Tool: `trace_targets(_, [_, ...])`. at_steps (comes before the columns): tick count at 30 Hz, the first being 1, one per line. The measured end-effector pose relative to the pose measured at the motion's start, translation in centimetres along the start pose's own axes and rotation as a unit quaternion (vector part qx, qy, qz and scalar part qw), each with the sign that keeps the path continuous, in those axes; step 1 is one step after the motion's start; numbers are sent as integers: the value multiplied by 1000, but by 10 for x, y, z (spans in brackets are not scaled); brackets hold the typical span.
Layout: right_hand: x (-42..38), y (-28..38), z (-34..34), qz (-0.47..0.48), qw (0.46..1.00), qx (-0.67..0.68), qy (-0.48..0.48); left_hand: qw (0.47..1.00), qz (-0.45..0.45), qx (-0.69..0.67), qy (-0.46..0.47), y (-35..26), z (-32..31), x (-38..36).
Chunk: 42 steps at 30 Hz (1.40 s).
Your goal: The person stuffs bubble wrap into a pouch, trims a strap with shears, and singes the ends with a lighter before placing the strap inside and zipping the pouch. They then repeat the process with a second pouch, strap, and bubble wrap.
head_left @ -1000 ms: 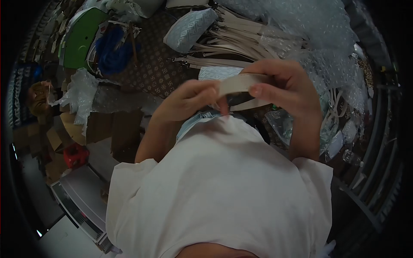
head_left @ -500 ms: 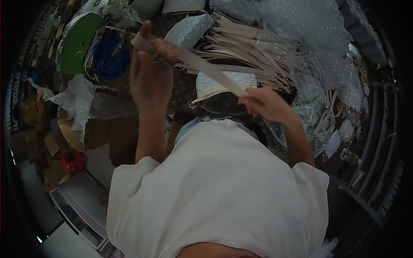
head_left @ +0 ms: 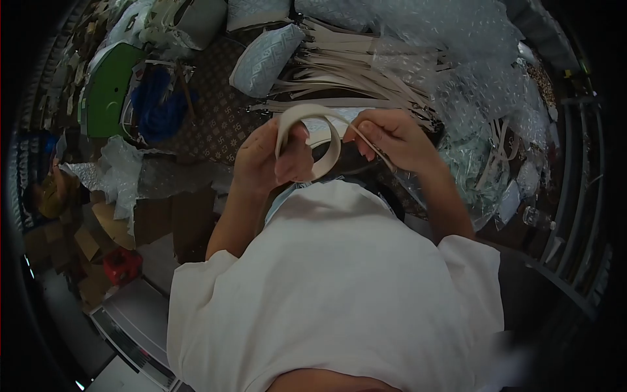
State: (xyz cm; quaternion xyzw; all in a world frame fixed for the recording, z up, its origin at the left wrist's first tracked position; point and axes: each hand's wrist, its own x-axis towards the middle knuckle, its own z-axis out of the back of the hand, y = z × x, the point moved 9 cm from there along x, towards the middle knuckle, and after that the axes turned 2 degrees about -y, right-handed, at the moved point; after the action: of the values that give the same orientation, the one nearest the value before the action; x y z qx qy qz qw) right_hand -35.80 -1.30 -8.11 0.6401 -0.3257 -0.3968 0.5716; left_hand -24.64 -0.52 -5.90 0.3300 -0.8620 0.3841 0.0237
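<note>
A beige strap (head_left: 304, 110) is bent into a round loop in front of my chest. My left hand (head_left: 258, 157) is closed around the loop's left side, with some fingers inside the ring. Pinched between thumb and fingers of my right hand (head_left: 397, 138) is the strap's other stretch, at the loop's right. Behind the loop, partly hidden by it, lies a pale patterned bag (head_left: 356, 112) on the table. Just beyond are several loose beige straps (head_left: 366, 78) with metal clasps, laid out in a heap.
A pale patterned pouch (head_left: 266, 60) lies on the brown patterned table cover (head_left: 219, 104). Bubble wrap (head_left: 467, 59) covers the right side. Blue cord (head_left: 155, 104) and a green panel (head_left: 108, 91) stand at the left. Cardboard (head_left: 171, 219) and a red object (head_left: 122, 265) are lower left.
The strap was stretched between my hands and is now curled into a loop. My left hand has come down and right, nearer my right hand, which rose slightly.
</note>
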Motion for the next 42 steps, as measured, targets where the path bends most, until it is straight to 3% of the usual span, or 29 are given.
trace_targets(1, [4,-6,-10,1,1000,0,4,997,-40,-65,-27,-4,8,2])
trace_targets(3, [2,9,-2,173,977,0,-126,984,-83,-148,-51,-9,20,2])
trace_targets(6, [-5,14,2,200,961,-104,-160,977,-101,-149,-119,-7,30,-2])
trace_targets(10, [-3,-6,3,109,980,-125,-109,950,-79,-244,-179,9,35,-6])
trace_targets(12, [2,-17,-5,49,995,2,-84,949,-89,-248,-173,14,40,-7])
trace_targets(13, [3,-16,-6,49,995,2,-85,949,-89,-248,-174,17,42,-7])
trace_targets(15, [6,-19,-8,18,986,142,-90,955,-122,-20,-271,8,59,-15])
trace_targets(18, [10,-13,-1,91,973,136,-161,958,-75,-38,-272,17,49,-10])
trace_targets(22, [17,-18,2,79,983,81,-146,963,-45,33,-262,18,47,-19])
trace_targets(25, [20,-21,11,150,974,-2,-169,957,-48,48,-282,2,60,-28])
trace_targets(26, [17,-15,11,191,941,-198,-198,948,-55,64,-307,-5,65,-35])
trace_targets(27, [15,-12,6,226,867,-386,-219,938,-62,81,-330,-11,69,-41])
trace_targets(28, [16,-29,6,225,868,-386,-218,938,-62,81,-331,-12,71,-44])
trace_targets(30, [29,-81,-10,95,760,-631,-123,938,-40,178,-295,-10,69,-47])
trace_targets(31, [32,-83,-10,94,761,-630,-125,938,-39,178,-294,-8,67,-51])
trace_targets(33, [42,-97,3,-33,777,-616,-125,903,117,287,-299,15,68,-61])
trace_targets(34, [43,-94,4,-33,778,-616,-123,887,108,373,-251,13,57,-53])
trace_targets(35, [44,-96,3,-49,793,-602,-84,886,108,373,-253,15,54,-49])
trace_targets(37, [44,-101,1,-65,806,-587,-46,734,157,644,-148,24,40,-38])
trace_targets(38, [42,-104,-1,-61,814,-576,-40,734,157,644,-148,27,41,-37])
trace_targets(40, [40,-108,-5,-58,822,-566,-30,582,120,803,-47,38,32,-30])
trace_targets(41, [40,-108,-5,-55,820,-569,-38,583,121,802,-50,42,35,-29])
trace_targets(42, [40,-108,-4,-53,818,-571,-47,540,134,831,-11,52,37,-26])
